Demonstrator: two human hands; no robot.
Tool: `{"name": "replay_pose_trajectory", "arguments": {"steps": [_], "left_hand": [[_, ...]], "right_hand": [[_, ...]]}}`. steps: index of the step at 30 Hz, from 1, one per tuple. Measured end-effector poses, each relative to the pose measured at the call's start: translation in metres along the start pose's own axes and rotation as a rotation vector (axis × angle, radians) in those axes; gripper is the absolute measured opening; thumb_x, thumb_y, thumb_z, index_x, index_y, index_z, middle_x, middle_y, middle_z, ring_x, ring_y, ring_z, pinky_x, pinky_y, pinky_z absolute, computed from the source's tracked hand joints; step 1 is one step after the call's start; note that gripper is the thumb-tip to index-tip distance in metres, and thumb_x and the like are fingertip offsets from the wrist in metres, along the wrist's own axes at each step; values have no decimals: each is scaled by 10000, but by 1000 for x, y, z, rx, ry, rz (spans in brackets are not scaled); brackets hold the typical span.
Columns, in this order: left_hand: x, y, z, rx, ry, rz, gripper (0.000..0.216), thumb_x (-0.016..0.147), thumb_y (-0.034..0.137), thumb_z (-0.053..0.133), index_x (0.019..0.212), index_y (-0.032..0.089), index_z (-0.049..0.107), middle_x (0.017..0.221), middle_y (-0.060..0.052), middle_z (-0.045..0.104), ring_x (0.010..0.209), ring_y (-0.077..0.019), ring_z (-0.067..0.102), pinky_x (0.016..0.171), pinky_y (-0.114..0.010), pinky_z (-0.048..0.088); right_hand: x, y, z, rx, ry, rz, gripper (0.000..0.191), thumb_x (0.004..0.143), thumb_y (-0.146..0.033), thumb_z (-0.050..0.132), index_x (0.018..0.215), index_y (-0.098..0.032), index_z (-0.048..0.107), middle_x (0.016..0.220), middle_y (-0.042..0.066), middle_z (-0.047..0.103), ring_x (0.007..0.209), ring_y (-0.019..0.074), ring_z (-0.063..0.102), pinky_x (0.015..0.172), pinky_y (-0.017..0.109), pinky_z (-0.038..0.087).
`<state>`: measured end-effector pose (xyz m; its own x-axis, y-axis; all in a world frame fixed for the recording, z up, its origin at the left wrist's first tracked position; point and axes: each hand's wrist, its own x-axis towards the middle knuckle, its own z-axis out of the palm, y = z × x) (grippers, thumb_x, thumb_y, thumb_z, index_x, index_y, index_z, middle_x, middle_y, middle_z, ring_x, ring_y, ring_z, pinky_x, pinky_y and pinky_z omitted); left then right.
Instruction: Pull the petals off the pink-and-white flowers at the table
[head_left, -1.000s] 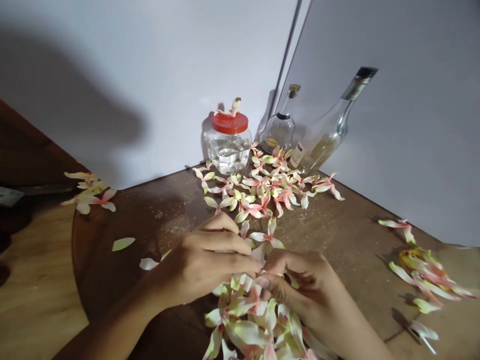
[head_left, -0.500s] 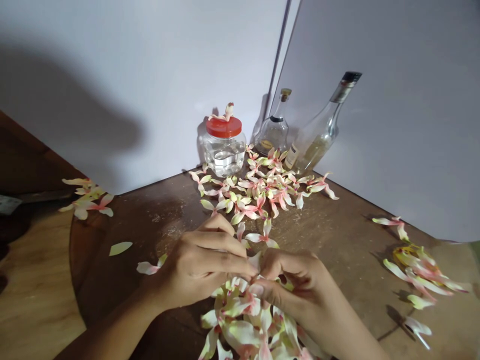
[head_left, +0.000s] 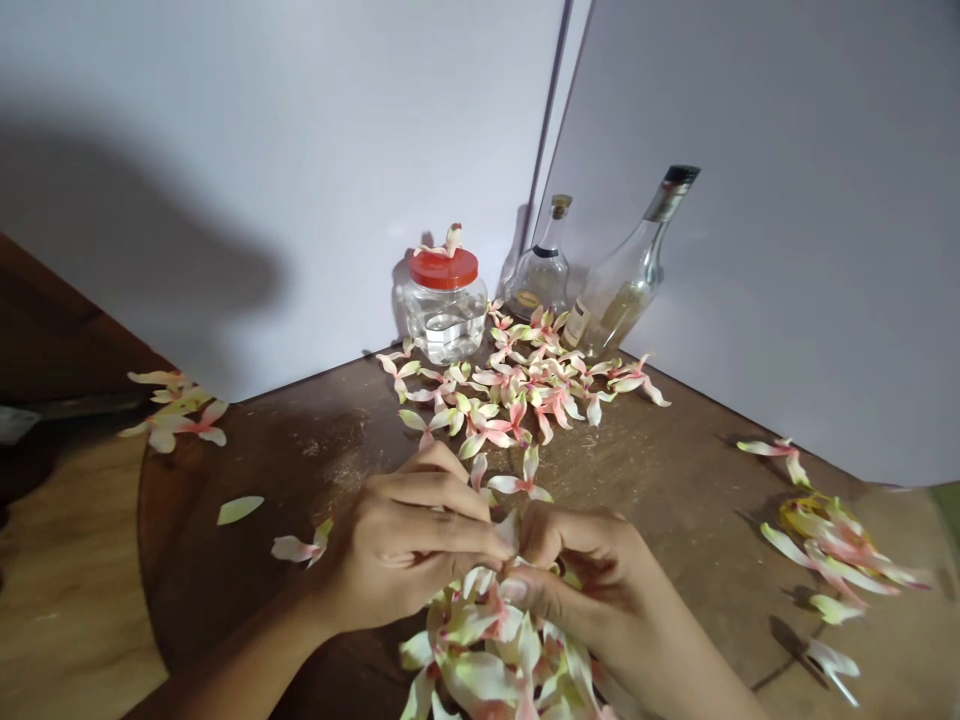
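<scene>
Left fingers [head_left: 465, 536] and right fingers [head_left: 541, 592] pinch a pale petal [head_left: 508, 526] over a brown tabletop [head_left: 652, 480] cornered by pale walls [head_left: 300, 130].

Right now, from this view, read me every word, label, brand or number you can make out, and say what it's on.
No text can be read for certain.
Corked bottle: yellow oval label, its marks too small and blurred to read.
Tall bottle: pale label near its base, too small to read.
Red-lidded jar: no writing shows.
</scene>
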<state>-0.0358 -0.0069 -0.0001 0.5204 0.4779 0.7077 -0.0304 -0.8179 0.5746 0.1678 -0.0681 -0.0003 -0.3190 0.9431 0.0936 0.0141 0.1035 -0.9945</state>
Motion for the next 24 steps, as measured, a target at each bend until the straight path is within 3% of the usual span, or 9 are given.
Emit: {"name": "replay_pose_trajectory", "arguments": {"steps": [4,9,16,20,24], "left_hand": [[-1,-3,-2,3,-24,6,198,844,15,718,975,160,752,865,-36,719,862,-138,589,806,-286,478],[-2,-6,-8,11,-154,-77,278,883,102,712,1149,182,725,1003,-62,694,951,-150,592,851,-292,480],[-2,-3,-4,-27,-148,-88,135,860,93,734,967,175,727,917,-37,687,907,-138,610,895,-290,479],[-1,-2,-4,-21,-142,-72,108,877,72,703,912,175,700,903,-36,671,875,-136,591,934,-317,464],[0,-2,-8,-77,-148,-88,103,904,83,677,891,182,699,877,-32,642,858,-123,590,848,-277,460]], "right_hand": [[1,2,-1,42,3,20,307,824,-237,812,673,-163,555,671,-35,599,621,82,492,572,210,362],[4,6,-5,56,-20,53,276,867,-271,769,688,-157,592,661,-30,582,616,81,459,572,211,349],[9,5,-4,34,-18,89,291,813,-347,825,690,-147,655,642,-19,616,607,89,475,564,213,349],[10,2,-5,98,-104,68,282,879,-430,750,840,-152,721,757,11,636,705,121,518,645,245,409],[10,-5,-10,121,-191,110,241,991,-377,612,1032,-205,776,816,15,649,738,117,542,686,249,436]]}}
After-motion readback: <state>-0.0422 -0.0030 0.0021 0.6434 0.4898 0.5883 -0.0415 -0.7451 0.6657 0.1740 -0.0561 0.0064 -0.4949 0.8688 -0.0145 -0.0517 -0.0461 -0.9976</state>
